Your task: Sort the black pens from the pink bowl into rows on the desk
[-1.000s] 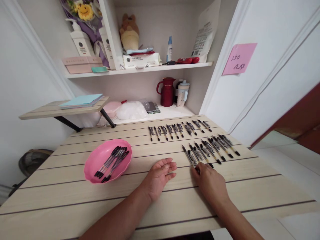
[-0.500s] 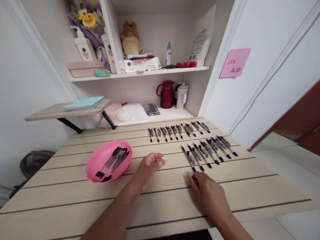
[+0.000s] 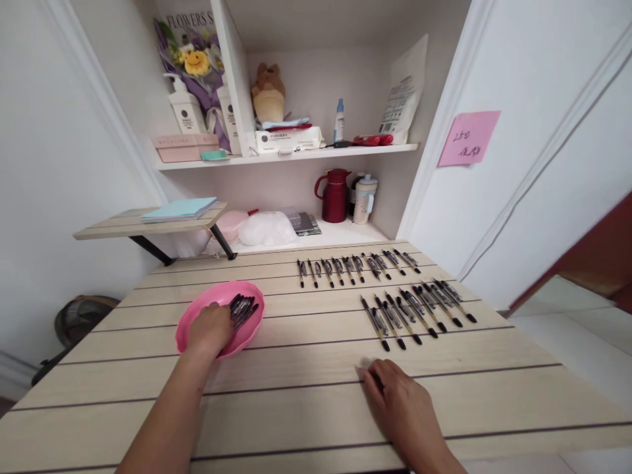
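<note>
A pink bowl (image 3: 253, 326) sits on the left half of the slatted wooden table (image 3: 306, 368) and holds several black pens (image 3: 243, 307). My left hand (image 3: 211, 328) is inside the bowl, palm down, with its fingers curled onto the near ends of those pens. My right hand (image 3: 397, 405) lies flat on the table near the front edge, fingers stretched out and holding nothing. Two rows of black pens are laid out side by side ahead of it, a near row (image 3: 417, 313) and a far row (image 3: 358, 266).
A small raised wooden shelf (image 3: 148, 224) with a teal notebook stands at the table's back left. In the alcove behind are a red jug (image 3: 336, 195), a cup, bags and a shelf of bottles. A pink note (image 3: 468, 137) is stuck on the right wall.
My left hand has swung left from the table's middle into the pink bowl, onto the pens. My right hand has drawn back from the near pen row toward me.
</note>
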The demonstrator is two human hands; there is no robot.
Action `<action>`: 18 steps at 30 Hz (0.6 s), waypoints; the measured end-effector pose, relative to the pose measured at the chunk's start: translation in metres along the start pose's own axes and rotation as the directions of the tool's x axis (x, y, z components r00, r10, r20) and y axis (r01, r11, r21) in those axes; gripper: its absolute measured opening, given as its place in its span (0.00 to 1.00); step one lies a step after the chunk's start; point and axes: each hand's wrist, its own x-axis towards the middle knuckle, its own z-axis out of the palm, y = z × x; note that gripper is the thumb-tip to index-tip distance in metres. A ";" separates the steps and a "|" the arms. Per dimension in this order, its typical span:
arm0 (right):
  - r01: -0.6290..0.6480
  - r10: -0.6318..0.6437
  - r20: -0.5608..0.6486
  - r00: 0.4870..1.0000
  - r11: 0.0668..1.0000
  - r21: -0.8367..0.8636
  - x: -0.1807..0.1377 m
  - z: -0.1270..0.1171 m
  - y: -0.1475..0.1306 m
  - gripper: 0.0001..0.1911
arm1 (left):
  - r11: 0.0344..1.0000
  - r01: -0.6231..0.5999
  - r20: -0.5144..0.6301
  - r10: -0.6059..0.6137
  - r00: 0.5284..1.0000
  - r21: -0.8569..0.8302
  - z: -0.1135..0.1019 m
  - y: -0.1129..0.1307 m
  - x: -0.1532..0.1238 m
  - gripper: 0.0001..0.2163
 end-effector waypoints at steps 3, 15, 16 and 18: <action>0.003 -0.003 0.012 1.000 1.000 -0.003 0.000 0.000 0.000 0.16 | 0.999 0.042 0.024 -0.042 0.999 -0.003 0.001 0.000 0.003 0.14; -0.010 -0.002 0.068 0.998 0.983 0.183 0.009 -0.005 -0.002 0.15 | 0.946 0.155 -0.106 -0.191 0.976 -0.285 -0.028 -0.002 -0.005 0.07; -0.031 0.007 0.094 0.996 0.966 0.256 0.014 -0.006 -0.005 0.15 | 0.903 0.114 -0.130 -0.183 0.975 -0.414 -0.030 0.007 -0.011 0.07; -0.098 0.027 0.166 0.986 0.893 0.440 0.029 -0.008 -0.013 0.16 | 0.641 0.007 -0.021 -0.036 0.999 -0.768 -0.028 0.034 -0.028 0.08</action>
